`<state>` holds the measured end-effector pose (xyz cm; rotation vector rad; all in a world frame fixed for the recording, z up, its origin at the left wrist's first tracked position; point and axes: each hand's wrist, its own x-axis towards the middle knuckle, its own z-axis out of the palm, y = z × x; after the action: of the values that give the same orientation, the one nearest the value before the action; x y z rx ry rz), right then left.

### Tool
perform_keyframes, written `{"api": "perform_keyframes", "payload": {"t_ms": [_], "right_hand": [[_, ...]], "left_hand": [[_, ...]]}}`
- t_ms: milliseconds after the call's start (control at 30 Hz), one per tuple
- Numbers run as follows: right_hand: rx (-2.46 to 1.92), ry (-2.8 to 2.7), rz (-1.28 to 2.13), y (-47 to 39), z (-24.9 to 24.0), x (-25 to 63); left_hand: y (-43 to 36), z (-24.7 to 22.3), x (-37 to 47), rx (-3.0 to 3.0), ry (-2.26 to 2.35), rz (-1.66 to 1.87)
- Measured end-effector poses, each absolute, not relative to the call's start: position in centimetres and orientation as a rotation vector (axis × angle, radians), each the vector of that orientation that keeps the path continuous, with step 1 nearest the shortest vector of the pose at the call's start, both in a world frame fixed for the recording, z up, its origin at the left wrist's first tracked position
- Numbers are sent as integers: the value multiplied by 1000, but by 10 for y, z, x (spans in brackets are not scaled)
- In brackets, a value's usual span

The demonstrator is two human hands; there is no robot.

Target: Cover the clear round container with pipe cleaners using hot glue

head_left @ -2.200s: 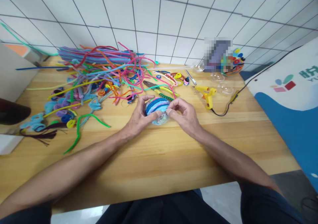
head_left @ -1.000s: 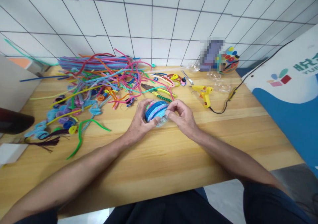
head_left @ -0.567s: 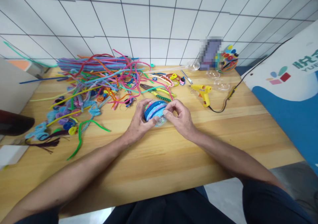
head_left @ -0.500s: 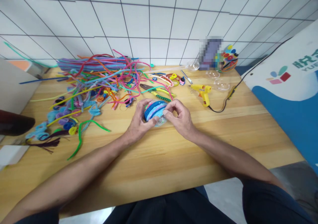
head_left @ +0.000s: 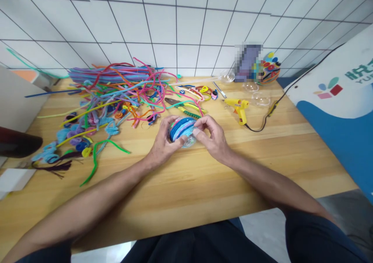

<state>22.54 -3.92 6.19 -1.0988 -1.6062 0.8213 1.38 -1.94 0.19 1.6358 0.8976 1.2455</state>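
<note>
A clear plastic ball [head_left: 190, 141] wound with pipe cleaners in dark blue, light blue and pink is held just above the near middle of the table. My left hand [head_left: 166, 138] grips its left side, thumb across the front and fingers behind. At the right side, my right hand [head_left: 212, 138] has thumb and index finger pinched on the light blue pipe cleaner [head_left: 189, 132] against the ball. The fingertips partly hide its end. The lower front of the ball shows bare, see-through plastic.
Behind the ball lie pliers [head_left: 186, 107] with yellow-green handles. A yellow glue gun [head_left: 239, 109] with a black cord rests to the right, near clear plastic domes [head_left: 260, 98]. Heaped pipe cleaners [head_left: 110, 76] cover the left back; a green pipe cleaner [head_left: 94, 158] lies nearer.
Both hands keep almost the same place on the ball. My right thumb and fingertips have shifted very slightly at its right side.
</note>
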Motion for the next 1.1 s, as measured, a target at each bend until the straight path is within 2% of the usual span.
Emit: {"api": "perform_keyframes", "payload": {"t_ms": [667,1100], "right_hand": [[-1156,-1777,525,-41,57,223],[-1158,-1699,621,-39,59,224]], "left_hand": [[-21,6,11,1764,919,1208],[-21,6,3,1832,902,1134]]}}
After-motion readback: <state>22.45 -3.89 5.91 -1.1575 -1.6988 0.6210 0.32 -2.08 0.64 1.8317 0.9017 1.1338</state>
